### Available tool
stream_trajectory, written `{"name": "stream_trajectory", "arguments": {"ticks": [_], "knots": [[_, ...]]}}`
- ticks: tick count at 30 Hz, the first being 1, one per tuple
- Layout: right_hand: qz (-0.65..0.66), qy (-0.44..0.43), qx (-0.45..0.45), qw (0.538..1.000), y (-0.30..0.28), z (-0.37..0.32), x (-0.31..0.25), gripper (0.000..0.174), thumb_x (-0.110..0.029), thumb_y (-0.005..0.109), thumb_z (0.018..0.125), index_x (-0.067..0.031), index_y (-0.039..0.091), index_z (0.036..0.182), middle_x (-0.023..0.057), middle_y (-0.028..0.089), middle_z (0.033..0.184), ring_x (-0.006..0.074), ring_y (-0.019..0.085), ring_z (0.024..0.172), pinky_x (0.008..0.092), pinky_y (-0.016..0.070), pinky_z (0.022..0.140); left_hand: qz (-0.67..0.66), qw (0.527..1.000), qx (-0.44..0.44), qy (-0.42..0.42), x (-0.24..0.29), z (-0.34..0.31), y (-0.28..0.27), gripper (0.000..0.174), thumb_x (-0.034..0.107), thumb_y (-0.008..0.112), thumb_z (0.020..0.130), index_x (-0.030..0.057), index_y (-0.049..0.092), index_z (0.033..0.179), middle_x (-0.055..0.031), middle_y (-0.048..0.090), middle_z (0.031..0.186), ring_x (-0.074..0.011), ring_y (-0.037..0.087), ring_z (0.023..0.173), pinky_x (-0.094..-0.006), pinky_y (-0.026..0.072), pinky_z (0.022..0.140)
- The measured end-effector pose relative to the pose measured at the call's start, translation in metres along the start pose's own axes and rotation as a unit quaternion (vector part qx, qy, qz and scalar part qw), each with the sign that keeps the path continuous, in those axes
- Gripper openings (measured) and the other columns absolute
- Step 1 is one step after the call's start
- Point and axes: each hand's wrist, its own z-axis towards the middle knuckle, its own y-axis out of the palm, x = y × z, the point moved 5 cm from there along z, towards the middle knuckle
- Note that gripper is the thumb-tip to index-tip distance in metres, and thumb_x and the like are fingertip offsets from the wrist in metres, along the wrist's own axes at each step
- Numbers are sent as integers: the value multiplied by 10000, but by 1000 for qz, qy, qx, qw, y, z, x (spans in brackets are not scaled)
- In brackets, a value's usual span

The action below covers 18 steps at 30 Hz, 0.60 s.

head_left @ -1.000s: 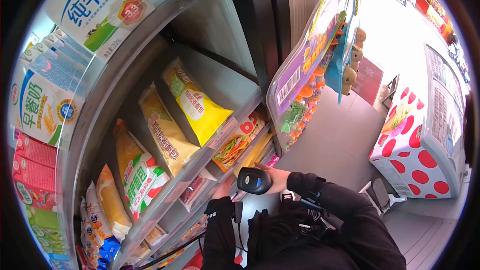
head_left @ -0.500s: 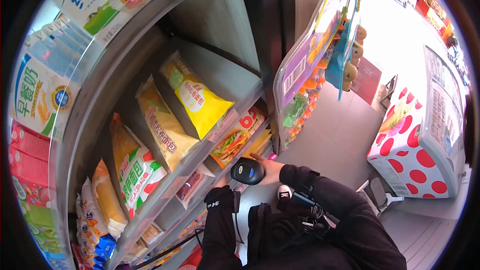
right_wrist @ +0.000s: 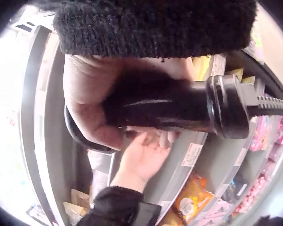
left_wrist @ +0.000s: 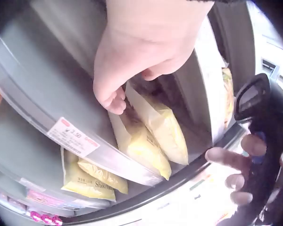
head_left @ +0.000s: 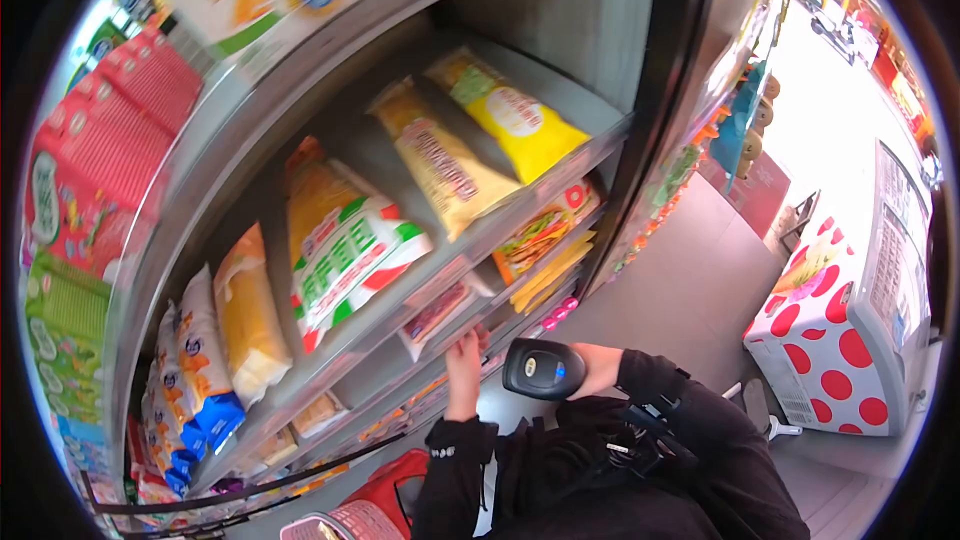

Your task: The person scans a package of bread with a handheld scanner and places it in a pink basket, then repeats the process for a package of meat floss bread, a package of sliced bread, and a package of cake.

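My right hand (head_left: 600, 370) grips a black barcode scanner (head_left: 528, 368) by its handle. The right wrist view shows the scanner's handle (right_wrist: 179, 106) with a coiled cable at its end. My left hand (left_wrist: 144, 44) reaches into a lower shelf, its bent fingertips right at the upper edges of two yellow packets (left_wrist: 146, 149) standing there. From the right wrist side, the left hand (right_wrist: 144, 162) shows loosely bent fingers with nothing visible in them. A white price tag (left_wrist: 73, 135) reading 3.50 sits on the shelf edge beside the packets.
Bagged breads (head_left: 355, 265) line the shelf above my hands. Milk and drink cartons (head_left: 110, 140) stand at the far left. A red basket (head_left: 370, 515) is low by my left arm. A polka-dot freezer (head_left: 815, 355) stands to the right, and hanging toys (head_left: 745, 125) are by the shelf end.
The view has swung left, so the shelves sit further right. My left hand, earlier partly hidden beside the scanner, now reaches toward the lower shelf. The right hand still grips the scanner.
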Motion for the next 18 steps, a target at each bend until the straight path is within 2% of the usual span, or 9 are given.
{"name": "stream_trajectory", "arguments": {"ticks": [1, 3, 4, 6, 10, 14, 16, 18], "knots": [[-50, -29, -5, 998, 8, 2, -2, 469, -208, 679, 632, 1, 479, 1000, 108, 569, 914, 157, 523, 845, 283, 400, 774, 0, 1000, 6, 4, 11, -18, -6, 189, 120, 439, 833, 33, 474, 996, -74, 534, 874, -135, 519, 743, -255, 425, 627], [-44, -46, -20, 998, 27, 6, -9, 454, -212, 670, 643, 8, 477, 990, 118, 566, 915, 159, 525, 832, 291, 406, 758, 26, 998, -18, -51, 19, -54, -19, 201, 131, 407, 850, 11, 471, 998, -70, 545, 873, -145, 543, 735, -247, 440, 654], [-49, -56, -19, 997, 36, 7, -18, 444, -201, 669, 643, 8, 479, 986, 118, 567, 911, 159, 526, 829, 291, 408, 756, 23, 999, -9, -47, 17, -66, -33, 201, 131, 407, 850, 11, 471, 998, -70, 545, 873, -145, 543, 735, -247, 440, 654], [-47, -71, -27, 996, 55, 13, -25, 433, -176, 668, 641, 8, 481, 985, 117, 567, 903, 162, 526, 827, 289, 411, 752, 11, 994, -49, -93, 5, -91, -59, 205, 119, 404, 846, 21, 470, 1013, -85, 549, 875, -153, 548, 736, -251, 443, 660], [-65, -65, -38, 995, 97, 24, -29, 424, -163, 663, 641, 6, 481, 984, 114, 567, 899, 168, 527, 821, 289, 413, 752, 4, 991, -20, -134, 1, -134, -118, 205, 86, 392, 831, 31, 476, 1010, -89, 553, 864, -156, 553, 726, -252, 444, 654], [-86, -58, -22, 994, 144, 31, -32, 435, -162, 669, 630, 3, 482, 986, 120, 564, 908, 177, 530, 824, 295, 416, 753, 11, 991, 1, -135, -2, -166, -178, 208, 86, 391, 829, 28, 478, 1009, -88, 554, 866, -154, 554, 719, -251, 443, 649], [-125, -21, -17, 992, 166, 34, -32, 468, -169, 679, 614, 1, 476, 999, 125, 558, 922, 187, 532, 834, 298, 417, 761, 26, 990, 13, -141, 1, -181, -205, 212, 89, 390, 828, 26, 477, 1011, -88, 556, 866, -154, 554, 719, -249, 442, 647], [-116, -42, -10, 992, 188, 35, -29, 482, -170, 681, 607, 2, 472, 1006, 126, 557, 924, 190, 532, 839, 298, 417, 765, 32, 990, 18, -138, 8, -194, -228, 211, 93, 391, 829, 28, 477, 1010, -89, 557, 865, -154, 554, 723, -248, 441, 648]]}}
